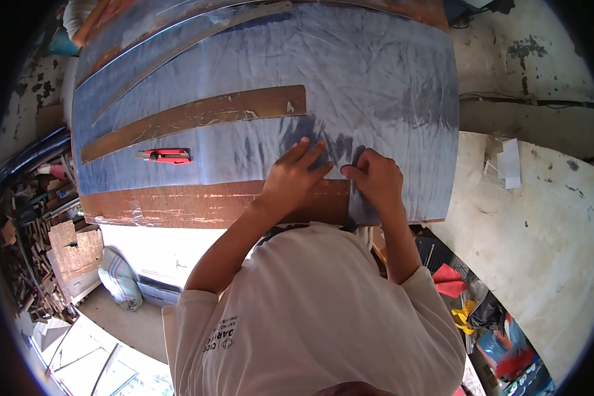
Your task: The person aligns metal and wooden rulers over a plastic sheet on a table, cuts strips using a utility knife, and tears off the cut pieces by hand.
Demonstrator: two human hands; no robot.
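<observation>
A blue-grey sheet (402, 86), wrinkled and looking like fabric or thin film, covers most of the worktable. My left hand (296, 173) rests on it near the front edge, fingers spread and holding nothing. Close beside it on the right, my right hand (380, 178) has its fingers curled in, the thumb pointing toward the left hand. Whatever may be between those fingers is hidden. A red utility knife (168, 156) lies on the sheet to the left. Beyond it is a flat brown strip (204, 117), worn and scuffed.
A long thin strip (178, 49) lies farther back. Along the table's front runs a bare brown band (178, 203). At the far left another person's arm (89, 25) shows. A pale board (534, 218) stands at right; scrap wood (43, 244) and a stuffed sack (120, 277) at left.
</observation>
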